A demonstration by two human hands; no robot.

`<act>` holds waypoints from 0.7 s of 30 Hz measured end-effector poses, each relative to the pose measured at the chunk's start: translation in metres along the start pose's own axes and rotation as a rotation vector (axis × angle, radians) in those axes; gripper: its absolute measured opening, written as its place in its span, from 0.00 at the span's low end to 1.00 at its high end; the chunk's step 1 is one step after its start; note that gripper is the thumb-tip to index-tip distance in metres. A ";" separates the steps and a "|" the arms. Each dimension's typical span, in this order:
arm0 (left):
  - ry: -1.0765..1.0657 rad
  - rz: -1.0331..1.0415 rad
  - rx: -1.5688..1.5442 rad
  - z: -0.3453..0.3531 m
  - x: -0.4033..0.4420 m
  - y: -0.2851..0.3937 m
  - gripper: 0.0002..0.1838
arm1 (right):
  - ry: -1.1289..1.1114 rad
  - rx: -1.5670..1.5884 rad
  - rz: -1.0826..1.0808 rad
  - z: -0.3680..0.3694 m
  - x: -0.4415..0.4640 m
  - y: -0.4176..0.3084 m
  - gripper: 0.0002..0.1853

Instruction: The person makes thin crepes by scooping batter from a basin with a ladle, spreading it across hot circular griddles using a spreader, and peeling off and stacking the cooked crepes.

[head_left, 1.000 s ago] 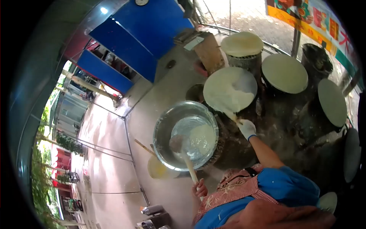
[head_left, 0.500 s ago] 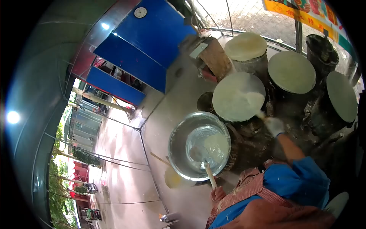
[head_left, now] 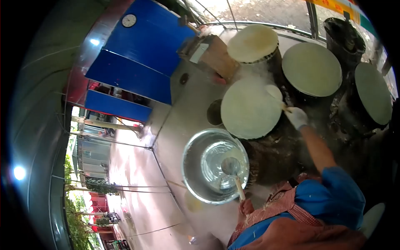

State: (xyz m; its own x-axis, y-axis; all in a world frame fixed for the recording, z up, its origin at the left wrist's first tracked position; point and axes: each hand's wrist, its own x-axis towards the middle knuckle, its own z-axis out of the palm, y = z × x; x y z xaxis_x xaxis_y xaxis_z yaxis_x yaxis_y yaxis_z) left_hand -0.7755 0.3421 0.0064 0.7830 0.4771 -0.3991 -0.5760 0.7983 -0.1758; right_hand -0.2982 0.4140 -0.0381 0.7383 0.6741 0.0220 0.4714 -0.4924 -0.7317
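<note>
My left hand (head_left: 246,206) is closed around the wooden handle of a ladle (head_left: 230,166), whose round metal bowl hangs over a large shiny metal tub (head_left: 187,183). Pale liquid batter lies inside that tub. My right hand (head_left: 296,118), in a white glove, grips the short handle of a spreader (head_left: 273,92). Its pale rounded head rests at the right side of a round griddle (head_left: 250,110) covered with a thin sheet of pale batter. Steam blurs the griddle's far edge.
More round griddles with pale sheets stand beyond: one behind (head_left: 252,43), one right (head_left: 311,69), one far right (head_left: 373,93). A black drum (head_left: 344,39) stands at the back. A cardboard box (head_left: 218,56) and a dark pot (head_left: 214,112) are left of the griddles.
The spreader has moved up along the right part of the griddle, and the batter there looks more even. The ladle's bowl shows more clearly in the tub. The whole view has shifted.
</note>
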 end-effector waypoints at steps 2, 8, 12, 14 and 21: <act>0.024 -0.080 -0.090 0.004 0.012 0.001 0.17 | -0.098 -0.006 -0.108 0.001 -0.028 -0.012 0.13; -0.019 -0.117 -0.074 -0.008 0.046 0.008 0.17 | 0.053 0.115 -0.049 0.013 0.010 0.076 0.14; 0.007 -0.092 -0.073 -0.011 0.043 -0.004 0.17 | -0.113 -0.031 0.061 0.055 0.174 0.029 0.24; 0.012 -0.091 -0.048 -0.015 0.037 0.000 0.16 | -0.244 0.360 0.088 0.001 0.151 0.000 0.24; 0.025 -0.109 -0.090 -0.023 0.026 0.015 0.15 | -0.247 0.147 -0.057 0.021 0.047 -0.005 0.18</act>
State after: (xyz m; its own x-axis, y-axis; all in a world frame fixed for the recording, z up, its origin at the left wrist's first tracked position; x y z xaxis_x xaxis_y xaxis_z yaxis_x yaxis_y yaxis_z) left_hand -0.7688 0.3578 -0.0273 0.8364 0.3793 -0.3958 -0.5077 0.8081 -0.2986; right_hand -0.2762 0.4596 -0.0481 0.5640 0.8211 -0.0877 0.4205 -0.3771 -0.8252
